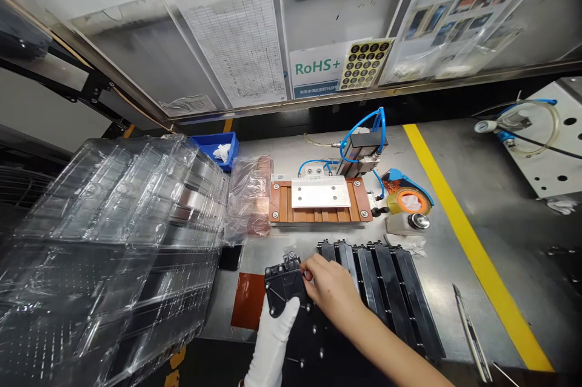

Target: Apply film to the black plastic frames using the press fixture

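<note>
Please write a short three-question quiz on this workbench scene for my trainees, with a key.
1. Which of the person's hands wears the white glove? A) left B) right C) neither
2. True or false: the bare right hand is touching the black plastic part.
3. What colour is the air tubing on the bench?

Key: 1 A; 2 True; 3 Blue.
</note>
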`<move>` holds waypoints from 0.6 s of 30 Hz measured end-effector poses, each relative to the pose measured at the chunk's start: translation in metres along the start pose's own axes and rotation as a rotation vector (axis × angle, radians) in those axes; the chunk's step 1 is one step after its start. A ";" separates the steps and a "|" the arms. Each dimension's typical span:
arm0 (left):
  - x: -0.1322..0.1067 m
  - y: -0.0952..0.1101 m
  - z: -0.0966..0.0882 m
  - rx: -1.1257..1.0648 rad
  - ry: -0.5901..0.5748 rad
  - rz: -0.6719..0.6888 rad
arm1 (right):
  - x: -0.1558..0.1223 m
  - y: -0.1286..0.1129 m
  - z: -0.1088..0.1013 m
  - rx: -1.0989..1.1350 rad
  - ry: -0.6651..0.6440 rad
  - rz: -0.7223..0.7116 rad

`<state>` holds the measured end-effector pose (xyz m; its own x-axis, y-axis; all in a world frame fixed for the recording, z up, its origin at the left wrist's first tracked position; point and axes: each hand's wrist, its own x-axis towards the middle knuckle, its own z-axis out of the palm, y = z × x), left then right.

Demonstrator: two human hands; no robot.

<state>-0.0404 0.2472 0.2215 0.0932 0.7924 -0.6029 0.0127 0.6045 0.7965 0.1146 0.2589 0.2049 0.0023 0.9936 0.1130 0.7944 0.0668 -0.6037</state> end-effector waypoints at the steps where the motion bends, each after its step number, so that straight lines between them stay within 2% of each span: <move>1: 0.000 0.002 0.001 -0.003 0.004 -0.002 | -0.002 0.000 0.000 0.000 0.018 -0.019; 8: 0.005 0.001 -0.003 -0.033 0.056 -0.003 | -0.013 0.003 -0.001 0.004 0.132 -0.139; 18: 0.005 -0.005 -0.004 -0.009 0.072 0.028 | -0.008 0.003 0.005 0.009 0.161 -0.110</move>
<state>-0.0439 0.2482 0.2141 0.0217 0.8127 -0.5822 0.0025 0.5823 0.8130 0.1141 0.2520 0.1981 0.0135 0.9530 0.3028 0.7895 0.1757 -0.5881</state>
